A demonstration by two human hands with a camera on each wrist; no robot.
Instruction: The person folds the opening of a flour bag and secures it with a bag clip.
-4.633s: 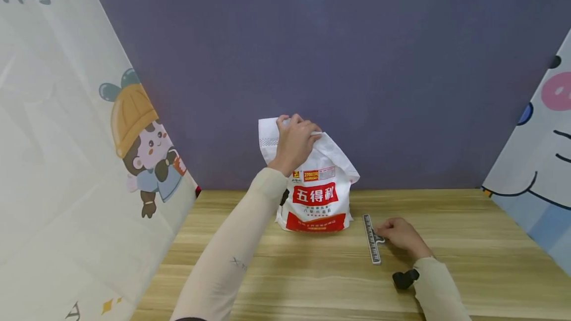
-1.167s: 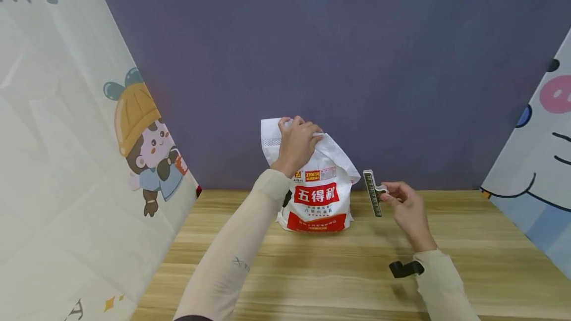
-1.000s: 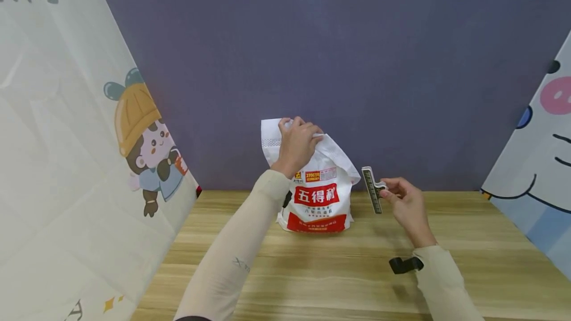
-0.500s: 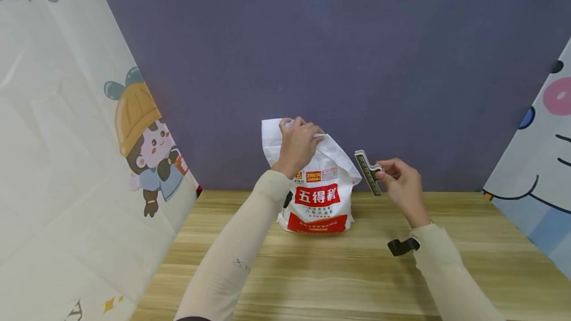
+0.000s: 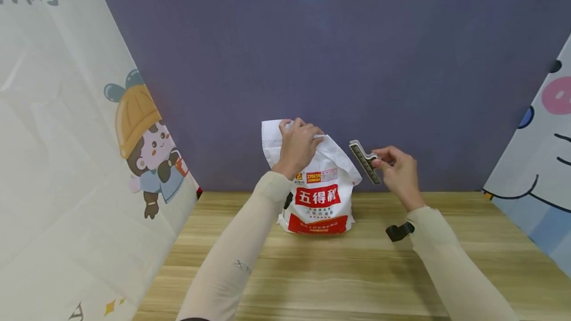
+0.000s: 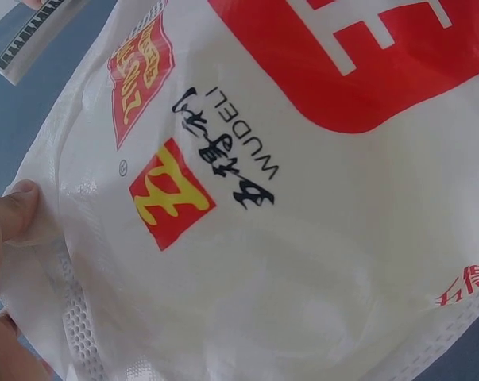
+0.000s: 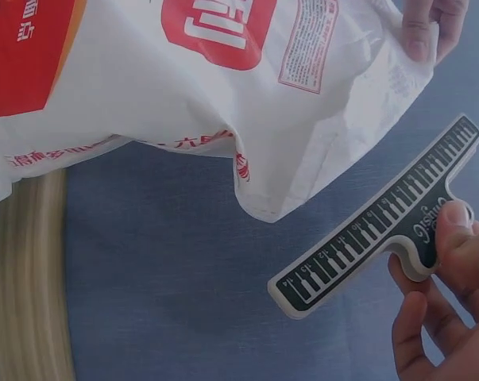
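Observation:
A white bag (image 5: pixel 317 195) with red panels, apparently flour, stands on the wooden table, its top folded over and slanting down to the right. My left hand (image 5: pixel 298 146) grips the folded top edge; in the left wrist view its thumb (image 6: pixel 21 208) presses on the white plastic. To the right of the bag, my right hand (image 5: pixel 398 172) pinches a long black-and-white clip (image 5: pixel 365 162) by its handle, off the table. Piano-key markings run along the clip (image 7: pixel 374 218) in the right wrist view. It is tilted beside the slanted bag edge, apart from it.
Behind the bag rises a dark blue-grey backdrop (image 5: pixel 339 53). Printed white sheets hang at the left (image 5: pixel 58 162) and right (image 5: pixel 548 162). The wooden tabletop (image 5: pixel 330 276) extends in front of the bag.
My right hand has lifted the clip off the table and moved it up and left toward the bag's top, tilting it. The left hand and bag stay nearly still.

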